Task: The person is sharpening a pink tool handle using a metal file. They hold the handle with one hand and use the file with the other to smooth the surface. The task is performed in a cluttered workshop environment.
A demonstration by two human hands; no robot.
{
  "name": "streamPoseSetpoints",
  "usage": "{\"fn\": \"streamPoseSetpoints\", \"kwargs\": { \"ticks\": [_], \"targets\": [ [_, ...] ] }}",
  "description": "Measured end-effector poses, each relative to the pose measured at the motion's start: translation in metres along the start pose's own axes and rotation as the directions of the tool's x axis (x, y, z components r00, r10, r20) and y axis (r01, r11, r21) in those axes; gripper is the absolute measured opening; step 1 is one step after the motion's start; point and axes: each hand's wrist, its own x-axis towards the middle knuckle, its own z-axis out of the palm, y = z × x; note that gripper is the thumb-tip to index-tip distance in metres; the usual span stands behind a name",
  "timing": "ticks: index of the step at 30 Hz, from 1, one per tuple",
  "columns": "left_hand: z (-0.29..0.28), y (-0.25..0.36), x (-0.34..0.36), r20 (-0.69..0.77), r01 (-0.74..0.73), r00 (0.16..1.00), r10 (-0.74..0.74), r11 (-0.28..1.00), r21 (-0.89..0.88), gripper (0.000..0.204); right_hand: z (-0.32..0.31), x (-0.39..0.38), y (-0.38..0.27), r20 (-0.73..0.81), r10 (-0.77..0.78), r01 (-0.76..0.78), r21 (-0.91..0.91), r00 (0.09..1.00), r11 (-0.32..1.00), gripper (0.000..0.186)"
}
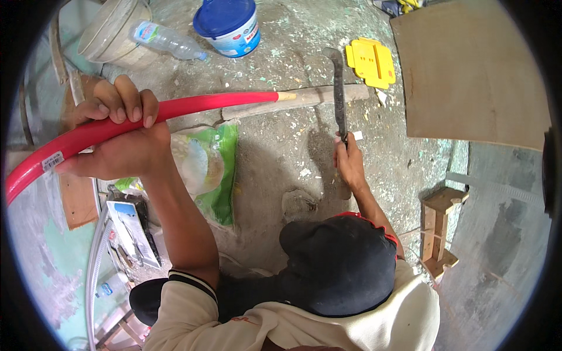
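Floor (266, 169) beneath red pole (211, 102), machete (339, 88)

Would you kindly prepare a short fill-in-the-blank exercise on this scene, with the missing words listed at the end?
1. The left hand grips a long pole whose main colour is ____.
2. The right hand holds the dark-bladed knife by its ____.
3. The tub beside the clear bottle has a lid coloured ____.
4. The flat plastic piece to the right of the blade is coloured ____.

Missing words: red; handle; blue; yellow.
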Motion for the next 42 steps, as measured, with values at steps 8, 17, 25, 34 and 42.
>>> {"fn": "streamPoseSetpoints", "kwargs": {
  "ticks": [8, 17, 25, 34, 42],
  "targets": [
    [0.018, -0.015, 0.020, 0.183, 0.084, 0.980, -0.081, 0.996, -0.009, 0.083, 0.031, -0.009, -0.012, 0.062, -0.054, 0.059, -0.082, 0.997, 0.995, 0.038],
    [0.017, -0.019, 0.010, 0.016, 0.036, 0.999, -0.036, 0.999, -0.009, 0.089, 0.033, -0.012, -0.069, 0.034, -0.186, 0.188, -0.242, 0.982, 0.952, 0.043],
    [0.025, -0.012, -0.004, -0.134, -0.005, 0.991, 0.015, 0.997, 0.076, 0.090, 0.043, 0.002, -0.056, 0.070, -0.248, 0.257, -0.322, 0.966, 0.911, 0.034],
    [0.014, -0.010, -0.015, -0.225, 0.012, 0.974, -0.011, 1.000, 0.006, 0.091, 0.041, 0.008, -0.046, 0.117, -0.168, 0.202, -0.421, 0.979, 0.884, 0.032],
    [0.013, -0.011, -0.018, -0.262, 0.029, 0.965, -0.033, 0.999, -0.022, 0.091, 0.046, 0.018, -0.027, 0.079, -0.252, 0.261, -0.422, 0.964, 0.868, 0.031]
  ]
}}
